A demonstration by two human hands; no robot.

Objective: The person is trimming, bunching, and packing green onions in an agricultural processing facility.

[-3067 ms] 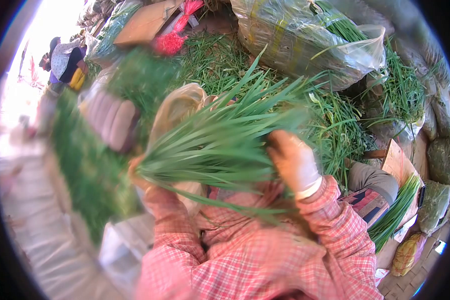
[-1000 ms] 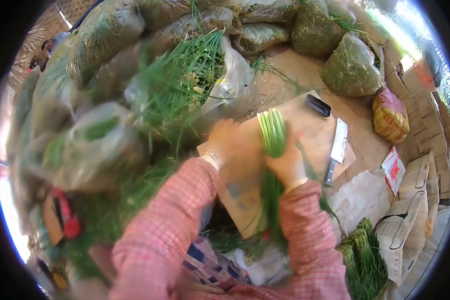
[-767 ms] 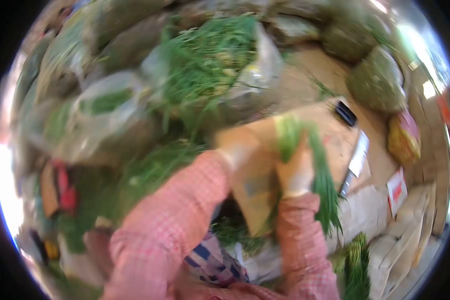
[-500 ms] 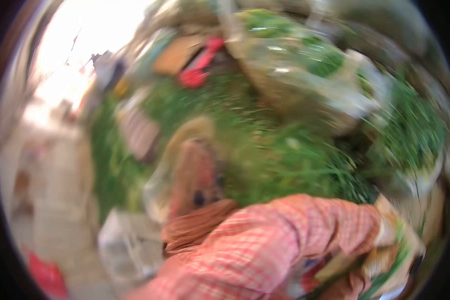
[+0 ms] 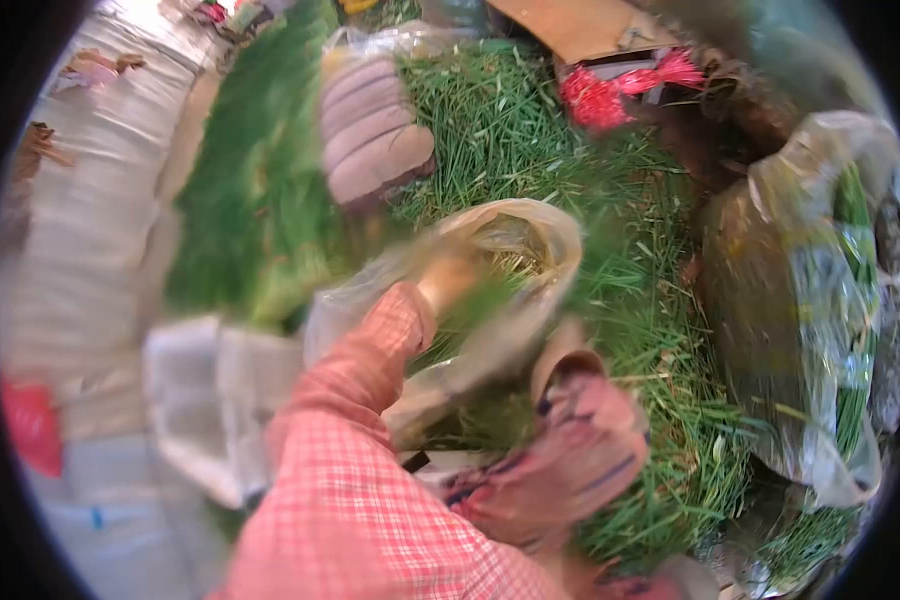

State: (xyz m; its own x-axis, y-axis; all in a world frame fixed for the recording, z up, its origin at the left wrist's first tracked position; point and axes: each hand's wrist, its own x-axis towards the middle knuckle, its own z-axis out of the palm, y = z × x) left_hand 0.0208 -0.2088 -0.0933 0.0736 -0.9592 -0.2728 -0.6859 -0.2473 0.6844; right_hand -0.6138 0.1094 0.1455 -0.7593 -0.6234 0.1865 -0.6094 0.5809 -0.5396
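Note:
My left hand, smeared by motion, reaches out of a red-and-white checked sleeve over the mouth of a pale plastic bag. Blurred green stalks show right beside its fingers; I cannot tell whether they are gripped. Green and straw-coloured bits lie inside the bag, whose rim stands rounded and wide. My right hand is out of the picture. A leg in patterned cloth is bent just right of the bag.
Loose green stalks cover the ground, with denser greens at left. Behind the bag sits a ridged mauve bundle. Pink twine lies near cardboard. A clear bag of greens stands right, a white container left.
My view has turned leftward. The checked arm has swung from the far right, where the hands were by green stalks, over to the pale bag. My right hand has left the view.

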